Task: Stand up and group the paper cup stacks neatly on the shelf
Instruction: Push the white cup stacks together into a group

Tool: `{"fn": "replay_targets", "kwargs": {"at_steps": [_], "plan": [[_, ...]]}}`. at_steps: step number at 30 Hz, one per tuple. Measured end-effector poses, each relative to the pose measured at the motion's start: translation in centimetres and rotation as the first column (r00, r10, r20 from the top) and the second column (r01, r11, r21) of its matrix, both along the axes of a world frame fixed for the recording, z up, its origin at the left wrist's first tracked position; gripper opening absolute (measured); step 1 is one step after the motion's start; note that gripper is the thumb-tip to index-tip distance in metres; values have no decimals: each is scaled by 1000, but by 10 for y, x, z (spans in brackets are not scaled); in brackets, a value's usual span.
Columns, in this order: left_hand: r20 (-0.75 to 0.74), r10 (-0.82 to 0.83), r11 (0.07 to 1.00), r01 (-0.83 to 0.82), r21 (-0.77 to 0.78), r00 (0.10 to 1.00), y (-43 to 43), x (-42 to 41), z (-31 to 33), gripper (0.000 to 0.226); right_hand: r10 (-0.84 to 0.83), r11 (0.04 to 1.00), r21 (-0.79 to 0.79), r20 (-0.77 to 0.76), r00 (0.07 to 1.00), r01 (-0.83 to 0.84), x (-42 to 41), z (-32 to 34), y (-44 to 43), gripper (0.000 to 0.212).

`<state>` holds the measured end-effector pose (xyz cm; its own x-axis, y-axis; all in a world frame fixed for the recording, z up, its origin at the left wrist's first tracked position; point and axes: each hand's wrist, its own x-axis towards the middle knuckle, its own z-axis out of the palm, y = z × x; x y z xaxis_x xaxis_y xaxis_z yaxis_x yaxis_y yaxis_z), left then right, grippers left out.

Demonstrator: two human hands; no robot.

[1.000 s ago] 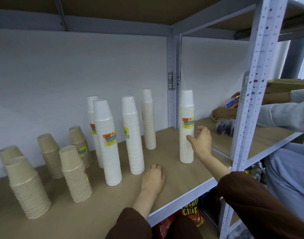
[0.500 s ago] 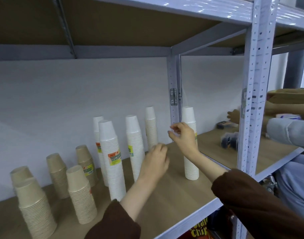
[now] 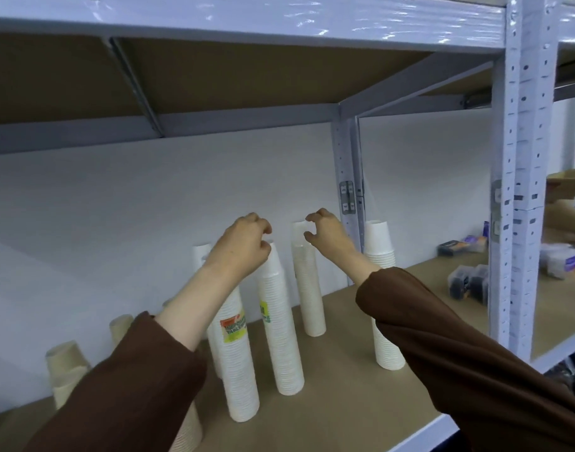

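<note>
Both hands raised mid-frame over the white cup stacks, brown sleeves. Left hand has fingers curled, at the top of a labelled white stack; touching or a real grasp, cannot tell. Right hand is half-curled, thumb and fingers apart, just beside the top of the rear white stack, not closed on it. Front white stack stands upright at centre, partly behind the left forearm. Another white stack stands right of centre behind the right arm. Brown cup stacks at lower left. All on the shelf. Someone else's hand blurred at right edge.
</note>
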<state>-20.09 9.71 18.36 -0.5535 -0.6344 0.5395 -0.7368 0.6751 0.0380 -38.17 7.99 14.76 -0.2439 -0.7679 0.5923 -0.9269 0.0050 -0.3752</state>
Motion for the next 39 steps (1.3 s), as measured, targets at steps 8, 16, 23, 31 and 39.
{"fn": "replay_targets", "kwargs": {"at_steps": [8,16,23,31,39], "plan": [[191,-74,986,43,161,979,-18,17,11,43,40,981,193,-184,982,-4,0,13,-22,50],[154,-123,973,89,215,980,-25,7,11,33,14,980,197,-147,989,15,-1,21,-31,39],[119,-77,980,53,194,990,-26,-3,12,33,87,975,214,-148,985,-54,-18,33,-22,28],[69,-14,992,6,122,997,-24,-22,5,33,155,972,198,-128,980,-128,-17,31,-18,34],[5,-118,960,113,257,993,-24,-17,10,38,120,979,178,-91,989,-102,-8,28,-29,40]]}}
